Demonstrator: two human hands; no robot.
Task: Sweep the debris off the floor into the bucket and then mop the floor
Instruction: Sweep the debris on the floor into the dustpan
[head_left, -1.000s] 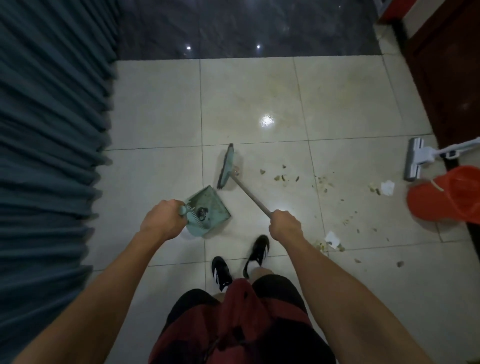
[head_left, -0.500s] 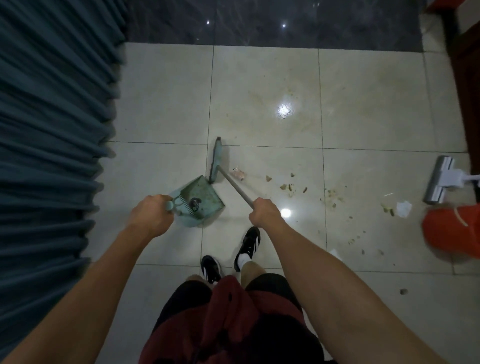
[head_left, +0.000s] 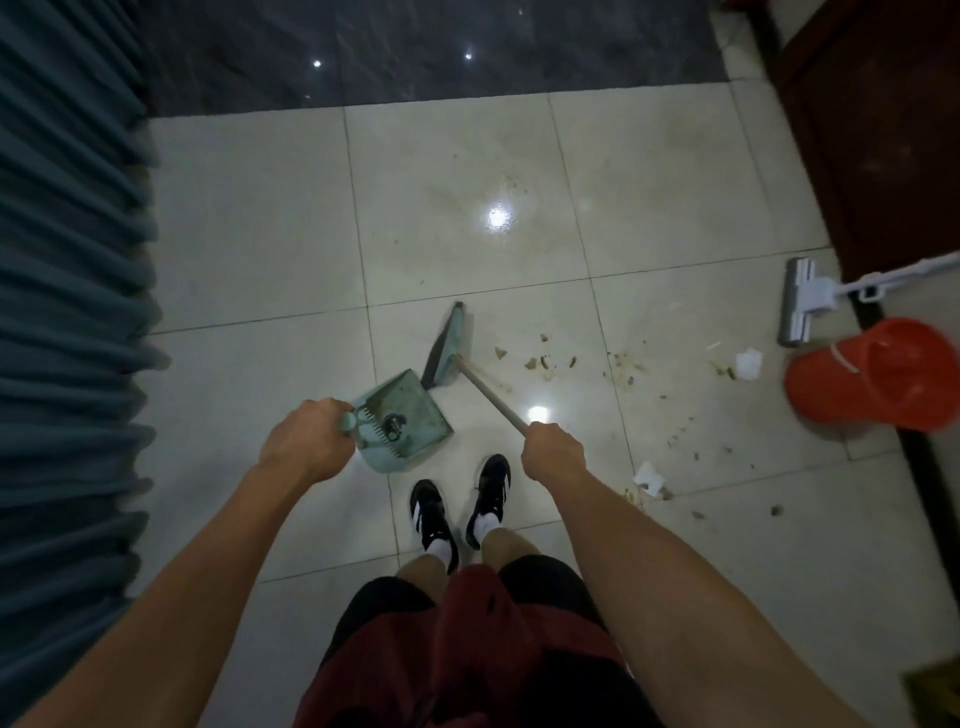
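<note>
Right now the left hand (head_left: 306, 441) grips the pale green plastic dustpan (head_left: 402, 415) mid-frame, the right hand (head_left: 553, 449) grips the green long-handled broom (head_left: 447, 345), and a hard push could scatter the brown crumbs (head_left: 540, 361) past the pan, far from the orange plastic bucket (head_left: 872, 379) at right.

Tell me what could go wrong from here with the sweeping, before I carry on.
1. The broom head sits left of most debris, so the next stroke may miss it or scatter crumbs wider.
2. The dustpan, held by the left hand, already carries something dark; tilting it could spill that out.
3. The paper scrap lies close to the shoes and could get stepped on and dragged.
</note>
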